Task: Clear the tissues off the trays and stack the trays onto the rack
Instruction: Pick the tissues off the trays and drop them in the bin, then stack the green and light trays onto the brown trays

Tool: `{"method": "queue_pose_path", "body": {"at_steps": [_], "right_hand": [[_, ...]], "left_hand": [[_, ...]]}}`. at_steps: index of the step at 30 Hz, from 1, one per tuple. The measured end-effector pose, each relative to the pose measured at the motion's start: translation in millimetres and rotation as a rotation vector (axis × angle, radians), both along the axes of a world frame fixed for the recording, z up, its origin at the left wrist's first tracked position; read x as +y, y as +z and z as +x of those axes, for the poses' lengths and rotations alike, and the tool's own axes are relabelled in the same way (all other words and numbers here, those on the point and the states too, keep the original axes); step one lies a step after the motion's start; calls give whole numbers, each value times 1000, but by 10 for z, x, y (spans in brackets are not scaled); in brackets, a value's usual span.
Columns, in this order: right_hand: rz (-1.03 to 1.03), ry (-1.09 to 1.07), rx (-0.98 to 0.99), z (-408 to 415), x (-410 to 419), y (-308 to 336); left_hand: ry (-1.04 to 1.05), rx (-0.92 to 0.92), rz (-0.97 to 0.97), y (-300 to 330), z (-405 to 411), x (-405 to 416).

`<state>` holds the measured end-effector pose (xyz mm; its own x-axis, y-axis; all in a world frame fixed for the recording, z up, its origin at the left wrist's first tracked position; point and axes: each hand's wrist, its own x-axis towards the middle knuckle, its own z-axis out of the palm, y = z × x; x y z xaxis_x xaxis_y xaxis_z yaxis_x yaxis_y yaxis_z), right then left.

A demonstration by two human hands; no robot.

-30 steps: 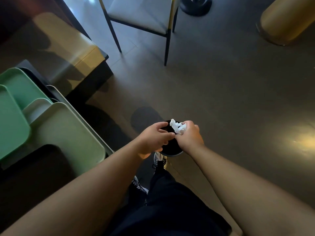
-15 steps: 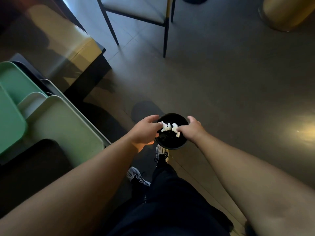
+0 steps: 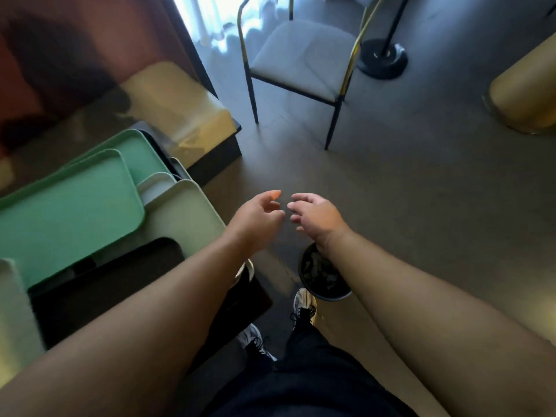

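My left hand [image 3: 258, 218] and my right hand [image 3: 316, 216] hover side by side above the floor, fingers apart and holding nothing. Below my right wrist stands a small black bin [image 3: 323, 278], partly hidden by my forearm. No white tissue shows in either hand. To the left, several trays lie overlapping on a dark table: a bright green tray [image 3: 69, 212] on top, a second green tray [image 3: 141, 152] behind it, a pale olive tray [image 3: 183, 215] near my left hand and a black tray [image 3: 105, 281] in front.
A grey-seated chair [image 3: 301, 61] with black and gold legs stands ahead. A black round stand base [image 3: 382, 58] sits beyond it. A yellow cushioned seat [image 3: 174, 97] lies at the table's far end and a gold cylinder [image 3: 526, 94] at the right edge.
Both hands pinched white tissue over the bin; now they have let go, opened and lifted away from it. The view has tilted up, showing more trays and the chair.
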<state>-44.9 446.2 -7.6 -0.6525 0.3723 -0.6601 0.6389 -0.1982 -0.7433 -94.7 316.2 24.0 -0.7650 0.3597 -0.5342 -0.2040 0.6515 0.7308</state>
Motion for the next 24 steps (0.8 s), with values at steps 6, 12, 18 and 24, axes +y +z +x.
{"method": "queue_pose_path", "body": {"at_steps": [6,12,18,24], "right_hand": [[126,229,160,-385,-839,379],[517,413,45,-490,-1366,239],[573,491,-86,-539,-1451,-11],[569,622,-172,-615,-1328,-11]], "left_hand": [[103,201,-7,361,-109,-878],[74,255,-106,345,-88,-1474],[97,170,-189,147,-57,-1592],[154,106,-240,99,-11,-1563]]}}
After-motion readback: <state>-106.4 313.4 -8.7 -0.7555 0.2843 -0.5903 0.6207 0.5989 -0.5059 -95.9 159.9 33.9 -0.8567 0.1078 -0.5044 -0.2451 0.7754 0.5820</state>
